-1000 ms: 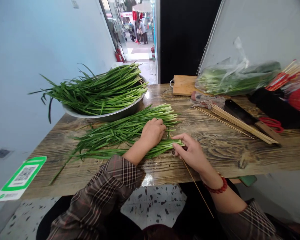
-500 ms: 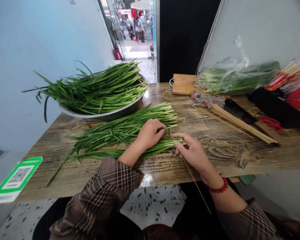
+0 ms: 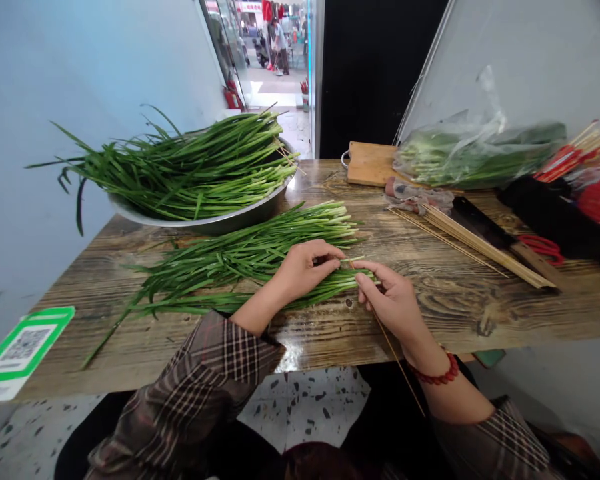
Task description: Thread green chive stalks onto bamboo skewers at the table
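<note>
My left hand (image 3: pixel 307 268) is closed, thumb and forefinger pinching a thin chive stalk (image 3: pixel 359 259) near its pale end. In my right hand (image 3: pixel 394 299) a long bamboo skewer (image 3: pixel 399 363) is gripped between thumb and fingers. Its tip meets or crosses the stalk between the two hands; whether it pierces the stalk I cannot tell. Below the fingers lies a small row of chives (image 3: pixel 337 287), pale ends to the right. The skewer may run through them, but my fingers hide that spot. Behind my left hand a larger pile of chives (image 3: pixel 240 250) rests on the wooden table (image 3: pixel 445 303).
A metal basin (image 3: pixel 220 222) heaped with chives stands back left. At right are a skewer bundle (image 3: pixel 490 247), a knife (image 3: pixel 485 223), red-handled scissors (image 3: pixel 543 247), a cutting board (image 3: pixel 370 163) and bagged greens (image 3: pixel 480 157). A QR-code sign (image 3: pixel 27 350) sits at the left edge.
My left hand has shifted slightly right with the stalk, closing the gap to the skewer tip. My right hand stays on the skewer, and the view has moved slightly.
</note>
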Demonstrator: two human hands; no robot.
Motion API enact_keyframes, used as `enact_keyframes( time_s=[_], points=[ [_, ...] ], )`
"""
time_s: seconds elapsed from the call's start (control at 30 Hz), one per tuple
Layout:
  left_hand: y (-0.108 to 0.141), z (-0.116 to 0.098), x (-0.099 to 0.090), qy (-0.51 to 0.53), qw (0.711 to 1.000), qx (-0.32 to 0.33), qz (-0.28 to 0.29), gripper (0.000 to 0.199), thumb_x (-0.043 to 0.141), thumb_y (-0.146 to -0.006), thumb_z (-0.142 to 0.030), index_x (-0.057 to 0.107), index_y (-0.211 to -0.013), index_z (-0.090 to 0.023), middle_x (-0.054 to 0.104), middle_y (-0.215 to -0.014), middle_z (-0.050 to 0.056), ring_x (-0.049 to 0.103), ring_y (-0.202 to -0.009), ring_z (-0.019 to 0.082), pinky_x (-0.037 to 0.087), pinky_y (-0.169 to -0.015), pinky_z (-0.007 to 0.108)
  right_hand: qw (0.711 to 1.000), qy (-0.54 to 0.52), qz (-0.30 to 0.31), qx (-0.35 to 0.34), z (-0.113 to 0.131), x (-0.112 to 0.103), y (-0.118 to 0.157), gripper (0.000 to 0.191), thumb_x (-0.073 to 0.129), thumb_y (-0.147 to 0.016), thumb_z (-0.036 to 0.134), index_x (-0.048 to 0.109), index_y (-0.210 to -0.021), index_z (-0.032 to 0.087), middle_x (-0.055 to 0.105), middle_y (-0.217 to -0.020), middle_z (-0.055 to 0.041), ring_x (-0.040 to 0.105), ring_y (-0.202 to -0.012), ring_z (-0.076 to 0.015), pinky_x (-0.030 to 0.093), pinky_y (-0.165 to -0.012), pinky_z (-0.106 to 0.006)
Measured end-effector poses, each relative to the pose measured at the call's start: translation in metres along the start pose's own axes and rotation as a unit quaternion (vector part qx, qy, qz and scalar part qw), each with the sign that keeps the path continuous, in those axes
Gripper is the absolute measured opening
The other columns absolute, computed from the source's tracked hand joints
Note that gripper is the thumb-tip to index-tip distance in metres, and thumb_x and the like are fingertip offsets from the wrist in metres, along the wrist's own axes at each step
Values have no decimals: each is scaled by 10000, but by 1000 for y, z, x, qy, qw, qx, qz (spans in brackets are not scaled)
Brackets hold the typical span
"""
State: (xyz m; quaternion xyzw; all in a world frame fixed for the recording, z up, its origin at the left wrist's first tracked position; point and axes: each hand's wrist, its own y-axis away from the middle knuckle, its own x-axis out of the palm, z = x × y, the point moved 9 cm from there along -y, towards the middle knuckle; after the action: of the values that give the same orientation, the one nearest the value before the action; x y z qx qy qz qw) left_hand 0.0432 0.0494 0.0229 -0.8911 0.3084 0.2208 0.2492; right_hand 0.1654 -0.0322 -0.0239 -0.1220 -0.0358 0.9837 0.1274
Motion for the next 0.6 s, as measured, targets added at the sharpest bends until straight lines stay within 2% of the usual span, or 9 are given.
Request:
enact_keyframes(
  time_s=[0.37,0.6],
  points=[
    [1,7,-2,33,998,-42,-14,166,558,-828,-210,706,-814,-136,680,-705,14,595,-649,114,443,-608,212,1000,15,11,-3,2,1,2,343,560,-872,377,672,-1118,167,550,-527,37,496,-442,-85,415,-445,-198],
    [0,8,-2,47,998,-46,-14,150,580,-811,-202,711,-816,-128,677,-711,16,586,-654,109,434,-610,204,1000,13,7,2,3,1,2,359,556,-873,376,668,-1138,162,542,-529,41,478,-434,-78,407,-446,-197]
  ],
)
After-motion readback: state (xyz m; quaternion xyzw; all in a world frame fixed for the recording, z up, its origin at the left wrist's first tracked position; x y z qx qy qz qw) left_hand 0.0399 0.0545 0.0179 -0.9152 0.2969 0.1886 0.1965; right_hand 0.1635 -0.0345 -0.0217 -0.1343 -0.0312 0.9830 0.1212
